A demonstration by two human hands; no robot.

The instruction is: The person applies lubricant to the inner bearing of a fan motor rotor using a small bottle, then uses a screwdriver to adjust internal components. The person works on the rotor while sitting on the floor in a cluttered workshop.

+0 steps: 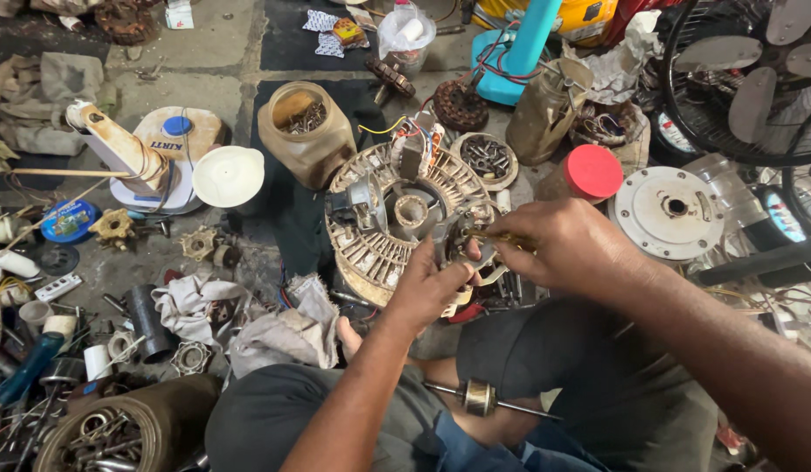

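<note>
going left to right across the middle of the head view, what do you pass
blue round lid → white plastic cap → brown jar of screws → round motor housing → left hand → right hand → grey metal disc

Seen from the head camera, the left hand (pixel 427 288) grips the rim of a round, cream-coloured slotted motor housing (pixel 383 227) tilted up from the floor. The right hand (pixel 554 245) pinches a slim brass-coloured tool (pixel 493 236) against a bent metal bracket (pixel 462 240) at the housing's edge. A steel rotor shaft with a brass-coloured middle (pixel 484 398) lies across the person's lap. Just beyond the housing stands a brown plastic jar of screws (pixel 305 131), and near the right hand a red round lid (pixel 593 170).
</note>
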